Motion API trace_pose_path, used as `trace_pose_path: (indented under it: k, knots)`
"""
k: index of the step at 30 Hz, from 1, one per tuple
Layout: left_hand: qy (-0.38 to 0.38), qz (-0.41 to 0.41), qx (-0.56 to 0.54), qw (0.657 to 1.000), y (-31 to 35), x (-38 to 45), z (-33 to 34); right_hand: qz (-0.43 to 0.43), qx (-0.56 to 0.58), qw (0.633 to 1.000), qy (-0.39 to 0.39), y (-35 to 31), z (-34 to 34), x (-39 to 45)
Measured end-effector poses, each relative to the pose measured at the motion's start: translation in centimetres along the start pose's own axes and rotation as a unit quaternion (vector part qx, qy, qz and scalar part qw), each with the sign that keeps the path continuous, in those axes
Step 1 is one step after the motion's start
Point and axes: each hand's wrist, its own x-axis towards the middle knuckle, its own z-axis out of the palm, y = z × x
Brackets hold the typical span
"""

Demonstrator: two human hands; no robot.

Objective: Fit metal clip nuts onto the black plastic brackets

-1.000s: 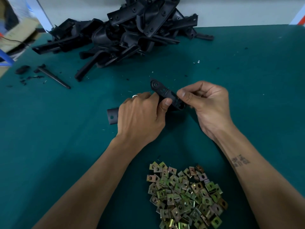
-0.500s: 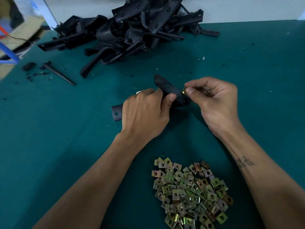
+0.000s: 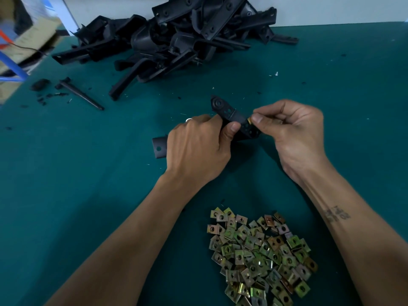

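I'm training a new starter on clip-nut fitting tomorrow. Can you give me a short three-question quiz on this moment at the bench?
1. True or false: the left hand grips the black bracket being worked on.
2. What does the right hand pinch against the bracket's edge? A) a screw B) a clip nut C) a pen
3. Fill in: the pile of loose clip nuts lies on the green table on the ____ side of the hands, the heap of black brackets on the far side.

Key: 1 true; 2 B; 3 near
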Motion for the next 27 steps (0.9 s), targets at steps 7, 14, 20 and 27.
trace_pose_path:
  k: [7,14,20,27]
  knots:
    - [-0.001,-0.004,0.002,1.000,0.0,0.0,-0.2,0.006,-0.043,0.999,-0.013,-0.1,0.3,-0.2]
    - [-0.015,-0.027,0.005,1.000,-0.2,0.0,-0.4,0.124,0.089,0.981,-0.118,-1.3,-0.7,-0.7]
    - [-0.006,-0.035,0.000,0.999,-0.5,0.0,-0.6,0.170,0.126,0.956,-0.203,-1.6,-1.9,-0.3]
    - [-0.007,-0.097,-0.013,0.995,-0.5,0.2,-0.1,-0.011,-0.194,0.967,-0.164,-2.7,-2.7,-1.8]
